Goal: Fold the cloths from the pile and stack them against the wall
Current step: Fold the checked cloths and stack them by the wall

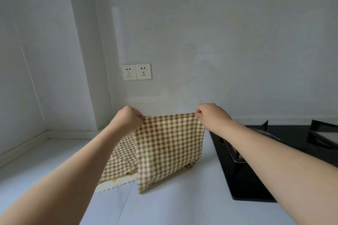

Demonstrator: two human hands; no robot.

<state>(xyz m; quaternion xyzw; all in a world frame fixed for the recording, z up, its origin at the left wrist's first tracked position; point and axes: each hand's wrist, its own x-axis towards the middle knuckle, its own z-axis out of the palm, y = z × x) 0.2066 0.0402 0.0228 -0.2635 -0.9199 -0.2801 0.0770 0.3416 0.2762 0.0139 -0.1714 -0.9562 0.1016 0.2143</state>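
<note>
On the left, the pile of checked cloths lies on the white desk, near the wall, w/ a pale scalloped cloth peeking out at its front edge. The left hand is above it, fingers pinched tight on the top left corner of the held cloth. This cloth hangs spread between both hands, upright, its bottom edge touching or almost touching the desk; I cannot tell which. The right hand pinches the top right corner the same way.

Risks, as I judge them:
- The left part of the held cloth hangs just in front of the pile. If it is laid down w/o moving to the side, it may drag the pile's top cloth and disturb it.
- Both grips are only at the corner tips, so a quick shake may pull one corner free and the cloth drops crooked.
- On the right, the black stove is just beside the cloth. If the cloth swings right, an edge can land on the stove or catch on the burner grate, approx. under the right forearm.
- The lower corner looks curled, so the fold may come out uneven if not flattened first.
</note>
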